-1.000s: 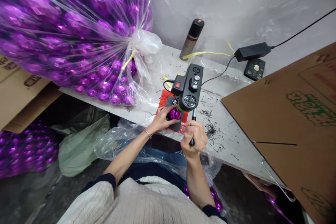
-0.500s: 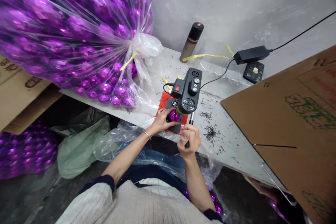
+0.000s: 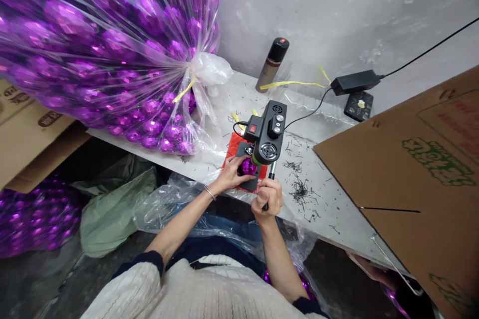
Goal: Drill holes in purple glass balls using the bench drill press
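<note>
A shiny purple faceted ball (image 3: 248, 166) sits on the dark base of a small black bench machine (image 3: 270, 132), under its front end. My left hand (image 3: 232, 175) grips the ball from the left, thumb on the near side and fingers on the far side. My right hand (image 3: 268, 197) is wrapped round the black-handled lever (image 3: 271, 172) at the machine's right side. Beneath the base lies a red sheet (image 3: 232, 145). The ball's right edge is partly hidden by the machine head.
A large clear bag of purple balls (image 3: 149, 60) fills the back left. A spray can (image 3: 272, 65) and a power adapter (image 3: 355, 82) stand behind the machine. Black scraps (image 3: 299, 190) litter the grey table (image 3: 325, 209). A cardboard box (image 3: 407, 179) leans at the right.
My right hand has shifted very slightly left and toward me on the lever. My left hand keeps its hold on the ball. The whole view has dropped a little.
</note>
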